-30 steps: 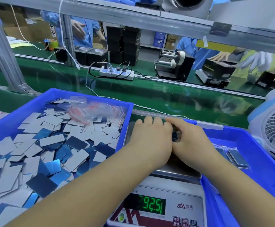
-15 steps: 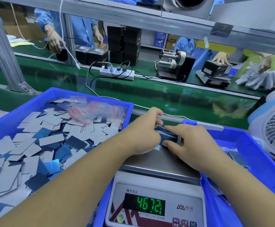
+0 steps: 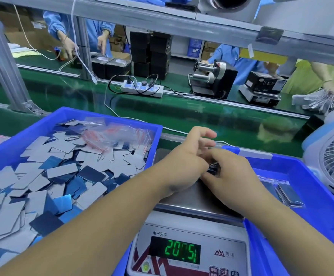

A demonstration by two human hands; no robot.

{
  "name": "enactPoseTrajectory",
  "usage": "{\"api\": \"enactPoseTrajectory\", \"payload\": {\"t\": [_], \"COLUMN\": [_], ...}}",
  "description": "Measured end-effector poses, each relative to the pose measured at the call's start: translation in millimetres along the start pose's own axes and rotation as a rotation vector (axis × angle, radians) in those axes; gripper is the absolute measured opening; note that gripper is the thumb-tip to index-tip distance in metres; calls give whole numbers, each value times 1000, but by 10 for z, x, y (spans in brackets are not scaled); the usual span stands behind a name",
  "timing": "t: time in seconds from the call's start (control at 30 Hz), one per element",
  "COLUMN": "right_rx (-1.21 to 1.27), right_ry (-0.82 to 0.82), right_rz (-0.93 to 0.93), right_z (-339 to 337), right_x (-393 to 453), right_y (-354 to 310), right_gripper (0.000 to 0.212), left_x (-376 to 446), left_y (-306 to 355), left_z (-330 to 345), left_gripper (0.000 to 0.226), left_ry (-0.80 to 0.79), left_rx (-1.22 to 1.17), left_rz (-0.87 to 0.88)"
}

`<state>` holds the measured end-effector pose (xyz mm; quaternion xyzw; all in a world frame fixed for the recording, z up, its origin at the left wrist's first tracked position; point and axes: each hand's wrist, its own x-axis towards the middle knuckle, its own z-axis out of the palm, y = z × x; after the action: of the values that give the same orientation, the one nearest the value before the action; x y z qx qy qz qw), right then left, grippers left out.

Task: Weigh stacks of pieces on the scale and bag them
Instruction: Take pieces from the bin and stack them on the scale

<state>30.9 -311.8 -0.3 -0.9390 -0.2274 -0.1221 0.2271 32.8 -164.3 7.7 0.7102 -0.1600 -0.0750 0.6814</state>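
Observation:
A digital scale (image 3: 190,202) with a steel pan sits between two blue bins; its green display (image 3: 175,251) shows blurred digits. Over the pan, my left hand (image 3: 186,156) and my right hand (image 3: 227,172) meet around a small dark stack of pieces (image 3: 213,168). My right hand's fingers and thumb curl round the stack. My left hand's lower fingers touch it while its upper fingers are spread; most of the stack is hidden. The left blue bin (image 3: 13,144) holds several loose grey and blue pieces (image 3: 62,176) and clear zip bags (image 3: 114,136).
The right blue bin (image 3: 301,176) holds a filled clear bag (image 3: 287,194). A white fan (image 3: 333,156) stands at the far right. Behind runs a green conveyor (image 3: 182,114) with a power strip (image 3: 142,89), a tape dispenser (image 3: 212,78), and workers in blue coats.
Both hands pressed flat on pieces at the pan's far edge, then gathered them into a stack and lifted it. The display reading kept changing.

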Motion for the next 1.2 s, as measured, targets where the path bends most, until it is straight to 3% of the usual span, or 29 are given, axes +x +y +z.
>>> {"api": "enactPoseTrajectory", "payload": {"t": [0.1, 0.2, 0.3, 0.43, 0.53, 0.67, 0.73, 0.97, 1.07, 1.2], "right_rx": [-11, -31, -25, -118, -329, -396, -430, -153, -14, 5], "right_ry": [-25, -59, -35, -110, -180, -209, -205, -38, 193, 378], "right_rz": [-19, -21, -3, -31, -9, -31, -32, 20, 71, 58], "right_z": [-1, 13, -12, 12, 14, 16, 46, -10, -79, -126], "right_x": [5, 20, 22, 4, -16, -42, -59, -2, 36, 16], "right_y": [-1, 12, 22, -44, -53, -67, -104, -110, -43, -104], "right_gripper": [29, 28, 27, 14, 28, 49, 49, 5, 9, 16], "left_x": [-2, 14, 19, 5, 5, 9, 12, 35, 54, 39], "left_y": [4, -19, 8, 34, 41, 42, 32, 39, 38, -13], "left_z": [10, -15, -45, -35, -44, -100, -108, -149, -172, -50], "left_gripper": [69, 66, 57, 64, 65, 63, 64, 57, 47, 36], "left_ry": [-50, -1, 50, 55, 100, 166, 167, 218, 239, 64], "left_rx": [86, 94, 24, -97, -175, -405, -471, -480, -489, -564], "left_rz": [37, 13, 13, -42, -59, -103, -119, -127, -144, -147]}}
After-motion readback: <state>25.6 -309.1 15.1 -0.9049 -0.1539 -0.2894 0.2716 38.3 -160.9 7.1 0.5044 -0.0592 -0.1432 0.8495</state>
